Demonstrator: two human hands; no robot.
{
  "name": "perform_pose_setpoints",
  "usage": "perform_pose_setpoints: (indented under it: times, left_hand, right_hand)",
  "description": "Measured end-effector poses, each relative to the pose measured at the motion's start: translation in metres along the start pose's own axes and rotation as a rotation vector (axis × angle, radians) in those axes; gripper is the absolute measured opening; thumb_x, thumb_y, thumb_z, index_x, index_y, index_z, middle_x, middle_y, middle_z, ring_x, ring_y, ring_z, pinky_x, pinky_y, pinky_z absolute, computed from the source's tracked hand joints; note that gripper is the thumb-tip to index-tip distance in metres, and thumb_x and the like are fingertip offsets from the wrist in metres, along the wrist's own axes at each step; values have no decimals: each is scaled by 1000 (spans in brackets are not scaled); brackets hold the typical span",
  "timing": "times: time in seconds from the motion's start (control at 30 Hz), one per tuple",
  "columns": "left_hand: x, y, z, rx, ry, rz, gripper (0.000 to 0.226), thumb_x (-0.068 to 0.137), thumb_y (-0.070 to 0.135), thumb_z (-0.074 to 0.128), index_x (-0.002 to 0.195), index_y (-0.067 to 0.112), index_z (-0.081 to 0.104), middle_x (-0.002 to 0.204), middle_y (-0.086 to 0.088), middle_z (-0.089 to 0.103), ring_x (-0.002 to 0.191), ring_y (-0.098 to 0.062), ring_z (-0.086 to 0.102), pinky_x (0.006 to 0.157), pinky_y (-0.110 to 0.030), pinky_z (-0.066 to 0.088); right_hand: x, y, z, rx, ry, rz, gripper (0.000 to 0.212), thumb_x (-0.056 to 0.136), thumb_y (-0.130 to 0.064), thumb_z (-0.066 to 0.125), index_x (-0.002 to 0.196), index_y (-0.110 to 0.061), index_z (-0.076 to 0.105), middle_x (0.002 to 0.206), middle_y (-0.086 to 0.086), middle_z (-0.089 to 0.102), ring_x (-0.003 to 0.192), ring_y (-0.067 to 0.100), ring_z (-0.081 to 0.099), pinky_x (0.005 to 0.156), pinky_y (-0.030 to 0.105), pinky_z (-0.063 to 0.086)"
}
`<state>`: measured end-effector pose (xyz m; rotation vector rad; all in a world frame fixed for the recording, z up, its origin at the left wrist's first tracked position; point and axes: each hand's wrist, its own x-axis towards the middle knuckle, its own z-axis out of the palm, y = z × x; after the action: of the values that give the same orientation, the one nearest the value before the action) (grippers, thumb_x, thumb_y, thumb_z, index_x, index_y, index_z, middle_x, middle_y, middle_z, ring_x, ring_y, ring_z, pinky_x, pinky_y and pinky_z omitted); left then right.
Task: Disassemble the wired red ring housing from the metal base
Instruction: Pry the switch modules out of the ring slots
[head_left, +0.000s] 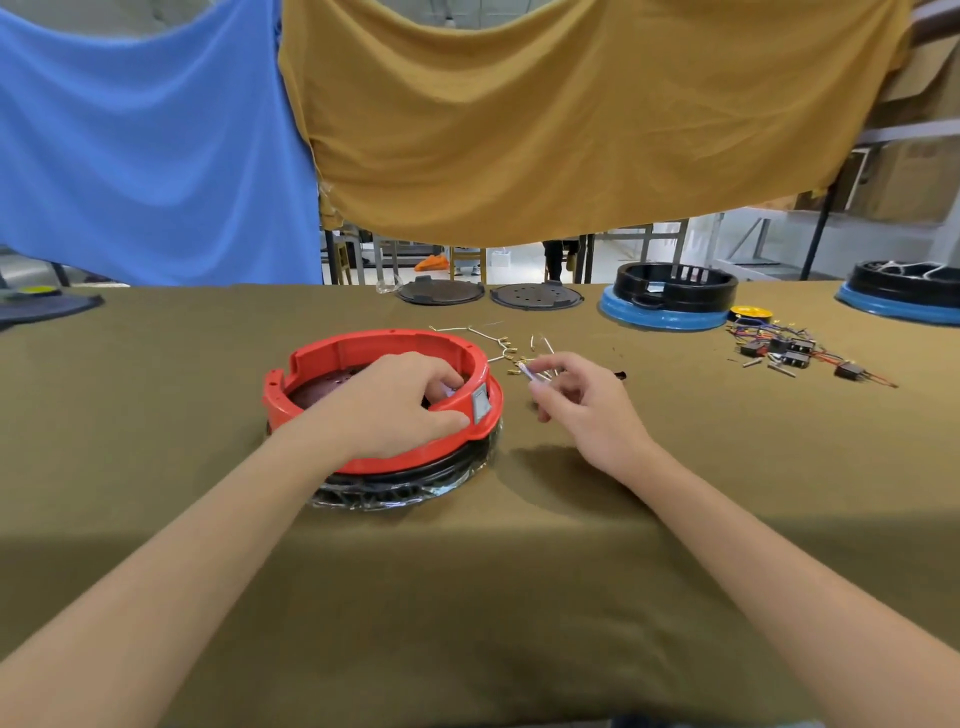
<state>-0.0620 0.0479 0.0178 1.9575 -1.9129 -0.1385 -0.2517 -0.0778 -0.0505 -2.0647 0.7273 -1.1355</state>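
Left hand (395, 405): fingers (441, 374) hooked over the near-right wall of the red ring housing (332, 358), thumb pressed on the outer rim just beside the grey switch panel (481, 401); grasping the ring

Right hand (582, 405): fingers (545, 384) pinching a thin metal-tipped wire end (527, 371), held just above the desk (519, 571); where that wire runs to — cannot tell

Ring housing sits centre-left on the desk, seated on the dark ribbed base (405, 488), which looks wrapped in clear film. Dark plate visible inside the ring. Not yet separated, by the look of it

Loose brass terminals and white leads (498, 348) lie just beyond the ring, near the right hand

Risks, as judged:
- lifting the ring while any lead remains attached inside could strain or tear a connector
- one-handed pull at one side may cock the ring and jam it on the base
- film could snag the rim
- right hand sweeping outward may scatter the small terminals
- thumb near the switch panel could push it in
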Motion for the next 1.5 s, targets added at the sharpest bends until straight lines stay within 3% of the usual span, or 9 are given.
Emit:
perform_pose_setpoints:
  times: [0.17, 0.33, 0.5, 0.63, 0.8, 0.93, 1.2, 1.33, 1.5]
  left_hand:
    - [24, 28, 20, 49, 82, -95, 37, 87, 42, 67, 76, 7, 60, 73, -3, 60, 76, -23, 55, 62, -33, 38]
    - [29, 20, -3, -29, -204, -93, 59, 81, 53, 69, 127, 17, 59, 116, 6, 66, 103, -15, 63, 99, -41, 49]
    - [24, 16, 14, -125, -204, -75, 45, 89, 41, 65, 127, 21, 52, 113, 2, 66, 107, -18, 63, 99, -46, 48]
    - [25, 17, 12, -128, -283, -95, 49, 93, 38, 58, 133, 15, 44, 130, -7, 60, 119, -26, 58, 105, -49, 43]
    - [26, 19, 11, -61, -332, -101, 38, 95, 38, 53, 126, 18, 45, 107, -8, 65, 95, -28, 63, 95, -44, 49]
    - [26, 20, 13, -41, -354, -119, 65, 97, 37, 49, 152, 21, 18, 110, -3, 46, 97, -20, 46, 87, -35, 39]
    - [26, 13, 12, -39, -347, -140, 73, 97, 40, 49, 155, 26, 8, 126, -2, 52, 119, -27, 53, 108, -46, 41]
    - [24, 15, 11, -51, -343, -127, 68, 97, 39, 49, 154, 25, 14, 135, -10, 55, 120, -30, 55, 104, -48, 45]
    - [23, 17, 12, -112, -311, -130, 47, 96, 32, 52, 136, 14, 36, 97, -10, 61, 81, -23, 56, 75, -36, 47]
  right_hand:
    - [1, -6, 1, 300, 6, 69, 14, 95, -9, 64, 101, -17, 73, 61, 2, 52, 54, 18, 40, 42, 19, 28]
    - [-4, -6, -4, 372, -38, 81, 16, 93, -3, 63, 93, -14, 75, 60, 11, 42, 42, 9, 26, 42, 18, 22]
    - [-6, -6, -2, 296, -13, 40, 13, 91, 0, 64, 91, -8, 73, 50, -4, 38, 41, 4, 27, 43, 14, 23]
    - [-7, -7, -1, 146, -6, 21, 8, 95, -7, 62, 95, -7, 70, 56, 8, 38, 46, 9, 29, 47, 18, 26]
    - [-17, -15, 9, -214, 50, -142, 6, 98, -14, 57, 97, -13, 63, 58, -9, 48, 52, 7, 39, 53, 19, 30]
    - [-21, -27, 35, -421, 110, -150, 10, 101, -13, 47, 101, -7, 55, 80, 10, 67, 71, 30, 58, 64, 40, 40]
    - [-5, -16, 13, -166, -1, -26, 9, 99, -22, 57, 91, -23, 61, 59, -5, 57, 48, 9, 43, 48, 19, 36]
    - [3, -7, 2, -28, -86, 27, 9, 99, -23, 58, 93, -23, 64, 59, 1, 50, 44, 5, 33, 45, 19, 28]
    - [-8, -13, 19, -96, 55, 7, 8, 98, -23, 57, 91, -24, 61, 52, -12, 47, 48, 3, 41, 50, 15, 32]
